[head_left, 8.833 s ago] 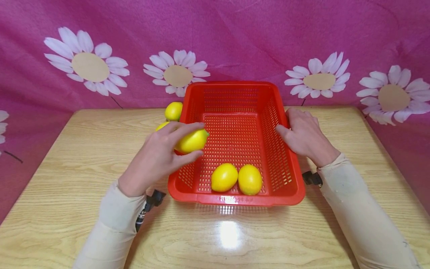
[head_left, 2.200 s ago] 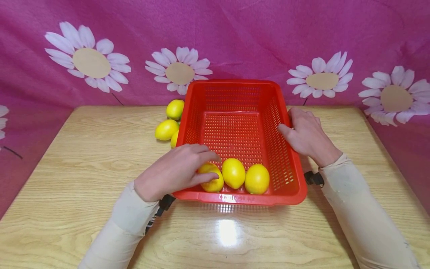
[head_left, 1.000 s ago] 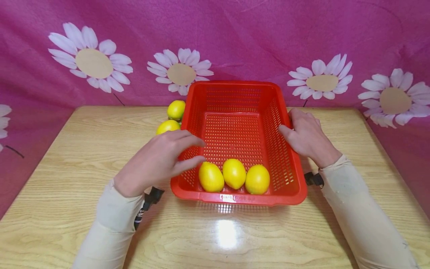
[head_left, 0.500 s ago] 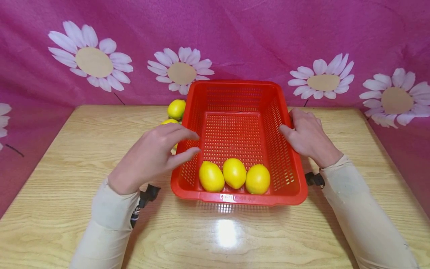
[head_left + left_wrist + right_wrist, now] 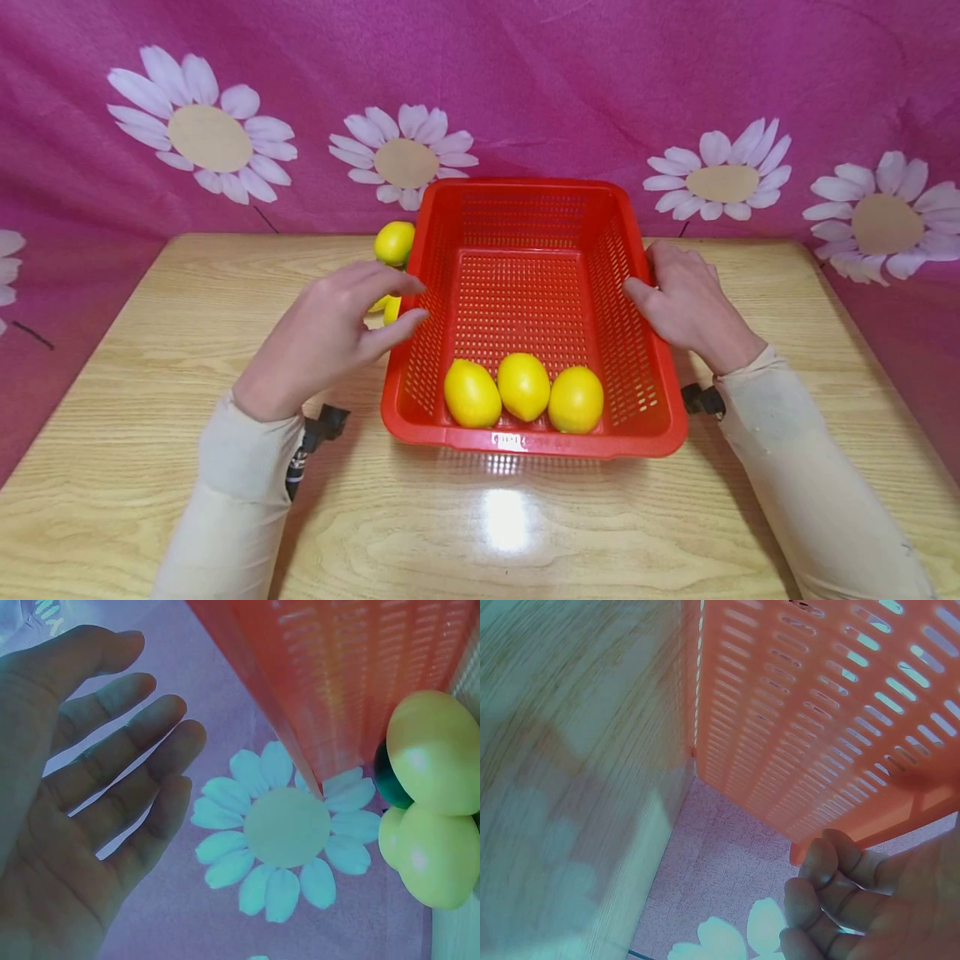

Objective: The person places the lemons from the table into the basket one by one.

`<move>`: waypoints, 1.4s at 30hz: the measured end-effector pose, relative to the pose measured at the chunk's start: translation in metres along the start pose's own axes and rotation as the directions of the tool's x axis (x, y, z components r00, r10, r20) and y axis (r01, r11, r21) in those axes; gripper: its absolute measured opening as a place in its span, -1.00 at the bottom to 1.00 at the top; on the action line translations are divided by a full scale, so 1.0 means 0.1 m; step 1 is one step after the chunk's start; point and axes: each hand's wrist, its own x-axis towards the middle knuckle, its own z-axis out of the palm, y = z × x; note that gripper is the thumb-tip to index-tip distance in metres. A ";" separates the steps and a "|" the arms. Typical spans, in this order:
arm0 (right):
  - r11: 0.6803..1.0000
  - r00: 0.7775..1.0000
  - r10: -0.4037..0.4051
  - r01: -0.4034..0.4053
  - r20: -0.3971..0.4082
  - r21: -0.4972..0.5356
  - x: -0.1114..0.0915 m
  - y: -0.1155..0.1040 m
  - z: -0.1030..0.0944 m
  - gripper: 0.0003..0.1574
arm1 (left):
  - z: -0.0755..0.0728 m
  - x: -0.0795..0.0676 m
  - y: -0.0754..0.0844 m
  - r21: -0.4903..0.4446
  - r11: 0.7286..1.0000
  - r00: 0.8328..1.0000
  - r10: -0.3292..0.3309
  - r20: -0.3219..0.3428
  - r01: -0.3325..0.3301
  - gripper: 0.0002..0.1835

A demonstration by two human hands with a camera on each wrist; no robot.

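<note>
A red perforated plastic basket [image 5: 532,442] stands mid-table with three yellow lemons [image 5: 523,387] in a row along its near end. My right hand [image 5: 690,304] grips its right rim, thumb over the top; the right wrist view shows the fingers [image 5: 817,862] curled below the rim. My left hand [image 5: 315,342] hovers by the left rim, fingers and thumb apart, holding nothing. Outside the left wall lie more lemons: one [image 5: 393,243] at the back, others [image 5: 392,310] mostly behind my left hand. The left wrist view shows this cluster [image 5: 439,855] with a dark green rounded thing [image 5: 390,776] behind it.
The light wooden table [image 5: 435,533] extends around the basket. Behind it hangs a magenta cloth [image 5: 525,92] printed with white daisies. Each wrist carries a small black camera mount [image 5: 326,423].
My left hand held a lemon at the basket's left rim, set it down as the third in the near row, released it, then drew back left. My right hand has stayed on the rim.
</note>
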 end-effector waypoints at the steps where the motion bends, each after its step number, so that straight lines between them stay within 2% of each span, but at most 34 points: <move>1: 1.000 1.000 0.001 -0.001 0.002 0.001 0.00 0.00 0.00 -0.48 | 0.00 0.00 -0.01 -0.003 1.000 1.000 -0.012 -0.004 0.012 -0.67; 9: 1.000 1.000 0.002 -0.002 -0.001 -0.001 0.00 0.00 0.00 -0.48 | 0.01 0.00 -0.08 0.016 0.998 0.997 -0.059 -0.051 0.060 -0.67; 22: 1.000 1.000 0.005 -0.005 0.000 -0.001 0.00 0.00 -0.01 -0.48 | 0.01 0.01 -0.19 0.043 0.990 0.989 -0.128 -0.069 0.131 -0.66; 42: 1.000 1.000 -0.005 0.005 -0.002 0.008 -0.01 0.00 0.00 -0.49 | 0.11 0.00 -0.43 0.064 0.969 0.970 -0.242 0.016 0.240 -0.62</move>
